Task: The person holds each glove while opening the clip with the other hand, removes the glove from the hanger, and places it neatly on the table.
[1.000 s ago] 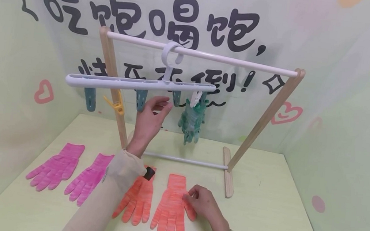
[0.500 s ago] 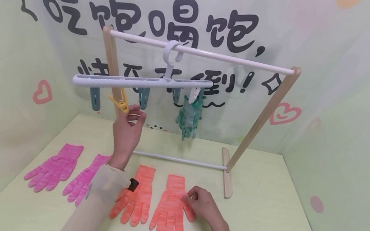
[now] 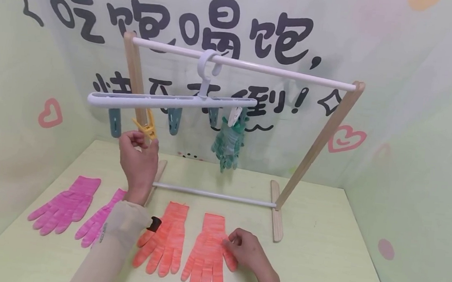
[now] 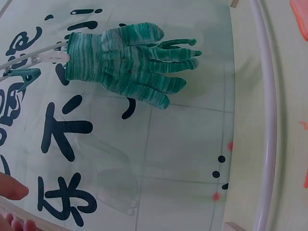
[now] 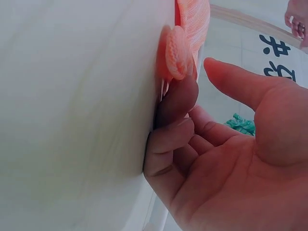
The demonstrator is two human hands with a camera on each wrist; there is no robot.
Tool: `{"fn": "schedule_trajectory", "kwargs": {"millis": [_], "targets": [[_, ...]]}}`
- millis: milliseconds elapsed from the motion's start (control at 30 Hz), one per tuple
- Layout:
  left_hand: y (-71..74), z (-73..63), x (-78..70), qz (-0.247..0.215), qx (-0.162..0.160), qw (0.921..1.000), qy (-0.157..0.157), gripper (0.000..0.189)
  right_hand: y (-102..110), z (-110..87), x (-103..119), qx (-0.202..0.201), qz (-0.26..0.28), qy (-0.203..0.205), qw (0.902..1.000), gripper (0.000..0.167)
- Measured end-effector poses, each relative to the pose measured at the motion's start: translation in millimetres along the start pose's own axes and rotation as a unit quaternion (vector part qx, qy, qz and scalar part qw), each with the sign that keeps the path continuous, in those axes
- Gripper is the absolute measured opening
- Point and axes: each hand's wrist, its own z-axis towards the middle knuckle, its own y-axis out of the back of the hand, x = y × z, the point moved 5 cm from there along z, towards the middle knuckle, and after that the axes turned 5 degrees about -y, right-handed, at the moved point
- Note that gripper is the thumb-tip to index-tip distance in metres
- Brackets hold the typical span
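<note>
Already, a green glove [image 3: 229,141] is being held under the hanger's [image 3: 144,102] right end, pink gloves [image 3: 65,203] and orange gloves [image 3: 206,249] are apparently being left unhung on the tabletop [image 3: 316,256], and nothing is being grasped by the relaxed left hand [image 3: 138,162] or right hand [image 3: 251,251].

A pale backdrop [image 3: 281,150] with bold dark characters [image 3: 214,12] rises behind the far edge of the table [image 3: 320,257]. One pink heart [image 3: 50,113] sits above the far left corner, another pink heart [image 3: 346,139] above the far right. A mauve dot [image 3: 386,249] lies beyond the right edge; small dark specks [image 4: 221,159], possibly a drawing, near the far edge.
</note>
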Motion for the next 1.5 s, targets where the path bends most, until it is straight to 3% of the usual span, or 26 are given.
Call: {"fn": "schedule_trajectory", "kwargs": {"millis": [233, 333, 467, 567, 700, 833, 1267, 1500], "targets": [[2.1, 4.3, 20.1, 0.035, -0.011, 0.9993, 0.003, 0.048, -1, 1.1, -1, 0.003, 0.005, 0.002, 1.0, 0.019], [-0.4, 4.9, 32.0, 0.06, 0.025, 0.9978, 0.017, 0.05, -1, 1.3, -1, 0.003, 0.007, 0.002, 1.0, 0.019], [-5.4, 2.9, 49.1, 0.106, 0.088, 0.9898, 0.036, 0.048, -1, 1.9, -1, 0.003, 0.008, 0.002, 1.0, 0.019], [-6.1, 1.6, 56.7, 0.141, 0.103, 0.9844, 0.022, 0.043, -1, 2.5, -1, 0.005, 0.008, 0.001, 1.0, 0.019], [-3.5, 1.2, 58.5, 0.177, 0.095, 0.9795, -0.016, 0.034, -1, 2.4, -1, 0.006, 0.009, -0.002, 0.9999, 0.019], [-2.2, 0.9, 59.5, 0.192, 0.094, 0.9763, -0.034, 0.033, 0, 2.4, -1, 0.007, 0.01, -0.005, 0.9999, 0.019], [-2.3, -0.3, 61.2, 0.2, 0.103, 0.9733, -0.045, 0.031, 1, 3.9, -3, 0.008, 0.005, -0.019, 0.9998, 0.02], [-0.1, -1.1, 59.3, 0.202, 0.1, 0.9727, -0.054, 0.03, 13, 9.1, 3, -0.043, -0.008, -0.018, 0.9989, 0.023]]}}
